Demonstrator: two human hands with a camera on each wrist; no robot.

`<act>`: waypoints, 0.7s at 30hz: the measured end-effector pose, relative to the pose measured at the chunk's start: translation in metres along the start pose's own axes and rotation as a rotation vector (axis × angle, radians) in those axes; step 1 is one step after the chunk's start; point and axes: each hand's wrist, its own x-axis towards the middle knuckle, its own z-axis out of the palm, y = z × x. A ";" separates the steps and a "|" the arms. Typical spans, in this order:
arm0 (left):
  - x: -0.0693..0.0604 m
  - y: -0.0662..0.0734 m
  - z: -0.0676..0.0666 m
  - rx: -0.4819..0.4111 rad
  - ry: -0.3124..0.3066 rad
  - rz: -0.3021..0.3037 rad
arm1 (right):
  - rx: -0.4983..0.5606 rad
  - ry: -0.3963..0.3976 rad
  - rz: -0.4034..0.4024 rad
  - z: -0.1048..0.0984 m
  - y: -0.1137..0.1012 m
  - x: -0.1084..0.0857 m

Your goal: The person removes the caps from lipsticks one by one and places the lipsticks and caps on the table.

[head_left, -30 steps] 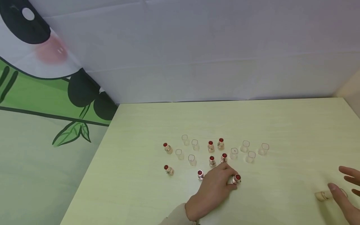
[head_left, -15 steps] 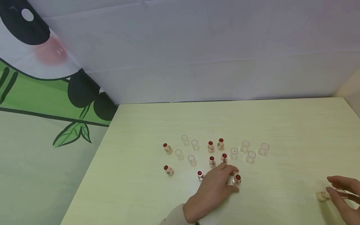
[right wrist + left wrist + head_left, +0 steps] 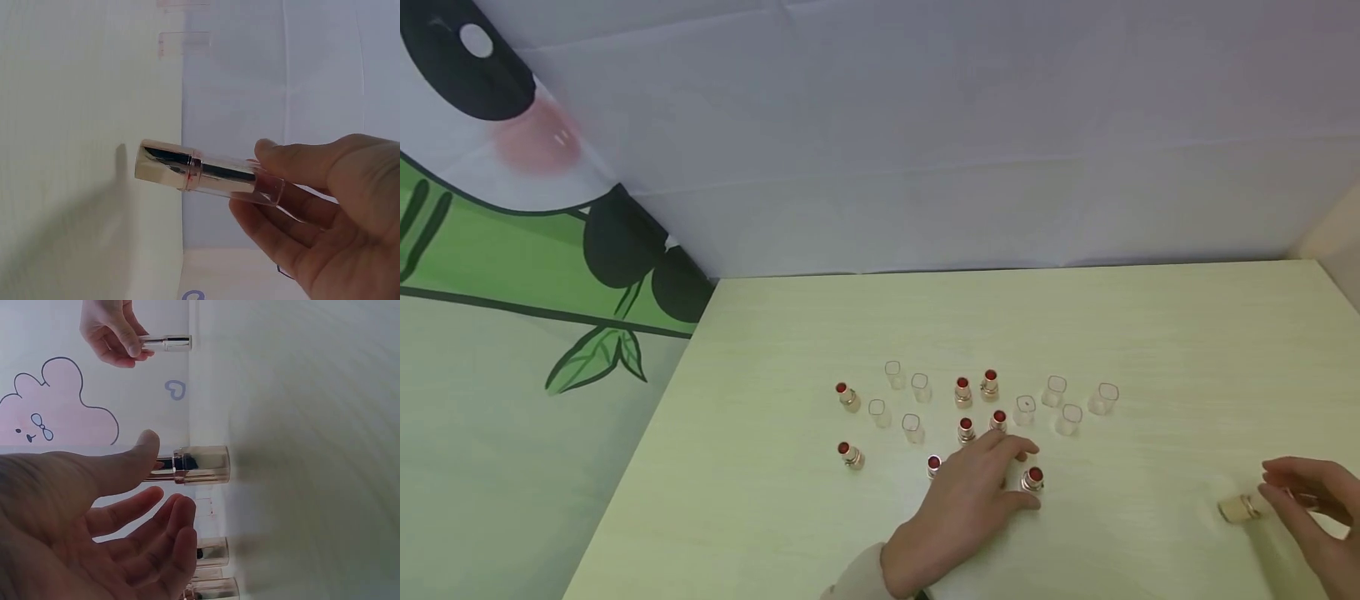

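My left hand [image 3: 955, 508] rests on the table, thumb and fingers spread around an upright uncapped lipstick [image 3: 1033, 480]; gaps show between it and the fingers. In the left wrist view that lipstick's clear base [image 3: 212, 464] stands beyond the thumb, and I cannot tell whether they touch. At the right, my right hand [image 3: 1318, 504] pinches a lipstick [image 3: 165, 164] by its clear cap, between thumb and fingers. It is tilted, base toward the table, and appears raised a little. Its gold inner tube shows through the cap.
Several uncapped red lipsticks [image 3: 966, 430] stand near the left hand, two more [image 3: 850, 454] farther left. Several clear caps [image 3: 912, 428] stand among them, others [image 3: 1069, 419] right of the middle. A white cloth wall [image 3: 970, 208] closes the table's back edge.
The right hand's fingers have closed on the capped lipstick, which has shifted slightly left and up. The left hand's fingers have parted a little from the lipstick between them.
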 end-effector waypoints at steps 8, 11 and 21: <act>-0.001 0.003 -0.010 -0.046 0.016 0.033 | 0.087 -0.029 -0.318 0.008 -0.023 0.023; -0.002 0.003 -0.015 -0.063 0.019 0.027 | 0.061 -0.049 -0.383 0.010 -0.038 0.029; -0.002 0.000 -0.028 -0.026 0.078 0.119 | -0.027 -0.127 -0.434 0.017 -0.076 0.037</act>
